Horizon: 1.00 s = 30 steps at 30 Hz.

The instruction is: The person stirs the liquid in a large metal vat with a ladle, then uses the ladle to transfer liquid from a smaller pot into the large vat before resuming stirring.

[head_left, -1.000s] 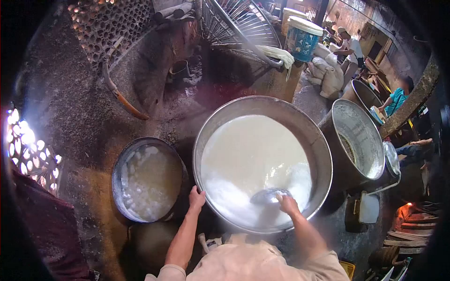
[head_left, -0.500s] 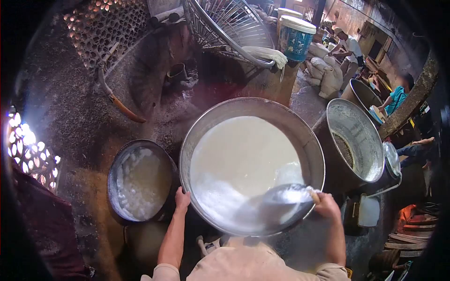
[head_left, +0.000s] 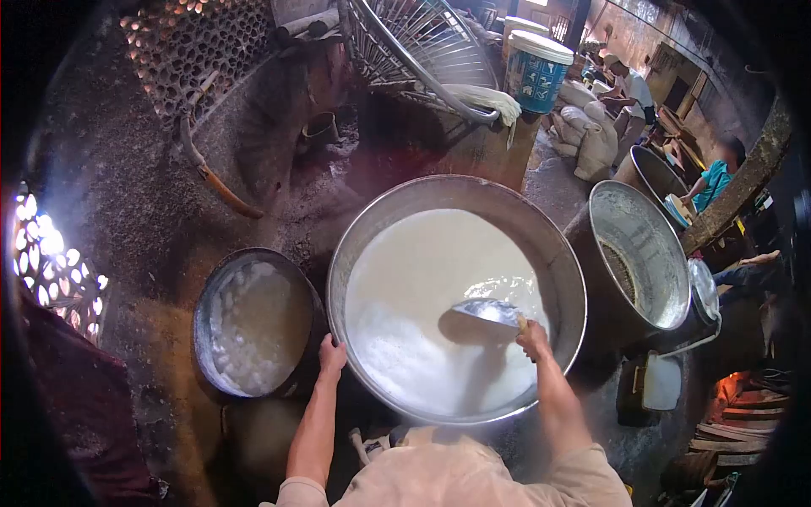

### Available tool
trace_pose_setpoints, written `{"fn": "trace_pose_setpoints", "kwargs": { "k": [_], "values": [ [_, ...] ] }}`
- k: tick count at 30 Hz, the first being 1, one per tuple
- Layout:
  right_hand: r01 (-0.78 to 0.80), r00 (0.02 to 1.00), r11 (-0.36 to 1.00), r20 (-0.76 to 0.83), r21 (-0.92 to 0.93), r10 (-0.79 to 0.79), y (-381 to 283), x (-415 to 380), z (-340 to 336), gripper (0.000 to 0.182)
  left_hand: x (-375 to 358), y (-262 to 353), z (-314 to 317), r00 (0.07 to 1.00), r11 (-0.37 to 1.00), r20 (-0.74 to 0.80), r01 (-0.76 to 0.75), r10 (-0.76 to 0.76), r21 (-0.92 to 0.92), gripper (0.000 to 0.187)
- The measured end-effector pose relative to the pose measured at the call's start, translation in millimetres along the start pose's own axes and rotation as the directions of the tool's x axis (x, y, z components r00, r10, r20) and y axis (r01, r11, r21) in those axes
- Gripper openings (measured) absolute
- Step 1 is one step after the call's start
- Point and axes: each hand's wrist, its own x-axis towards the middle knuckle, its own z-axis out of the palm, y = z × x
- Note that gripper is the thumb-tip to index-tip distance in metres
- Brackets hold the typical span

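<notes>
A large round metal vat (head_left: 456,188) in front of me holds a milky white liquid (head_left: 422,270), with foam (head_left: 393,359) along the near left part. My right hand (head_left: 532,340) is closed around the short wooden handle of a shallow metal ladle (head_left: 490,310). The ladle's bowl is over the right half of the liquid, where ripples glint just beyond it. On the vat's left rim, my left hand (head_left: 332,355) is closed with its fingers over the edge. Close to that hand stands a smaller dark basin (head_left: 201,338) with cloudy, foam-edged liquid inside.
At right stand a tall metal pot (head_left: 667,220) and a white square container (head_left: 661,382). A blue bucket (head_left: 535,80) and a wire basket (head_left: 422,42) sit at the back. Two people, one in white (head_left: 629,89) and one in teal (head_left: 716,182), are farther right. Firewood (head_left: 735,431) lies lower right.
My right hand has moved the ladle from the near right rim inward and away from me, over the liquid's right half. My left hand stays on the rim.
</notes>
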Motion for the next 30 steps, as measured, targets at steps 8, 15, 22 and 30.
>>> {"fn": "trace_pose_setpoints", "kwargs": {
  "k": [8,15,22,30],
  "values": [
    [0.030,0.996,0.998,0.081,0.056,-0.034,-4,-59,81,0.028,-9,11,-10,0.999,0.999,0.021,-0.036,0.036,-0.003,0.045],
    [-0.026,0.990,0.999,0.137,-0.021,0.028,-47,-122,122,0.031,8,-15,-12,0.989,0.994,0.114,-0.095,0.100,-0.048,0.051],
    [0.199,0.975,0.935,0.152,-0.294,-0.160,-38,-159,156,0.039,24,-35,-10,0.948,0.972,0.275,-0.101,0.158,-0.210,0.050],
    [-0.163,0.933,0.961,0.282,-0.222,0.224,-102,-229,88,0.042,21,-29,-5,0.963,0.980,0.203,-0.152,0.176,-0.127,0.050]
  ]
}}
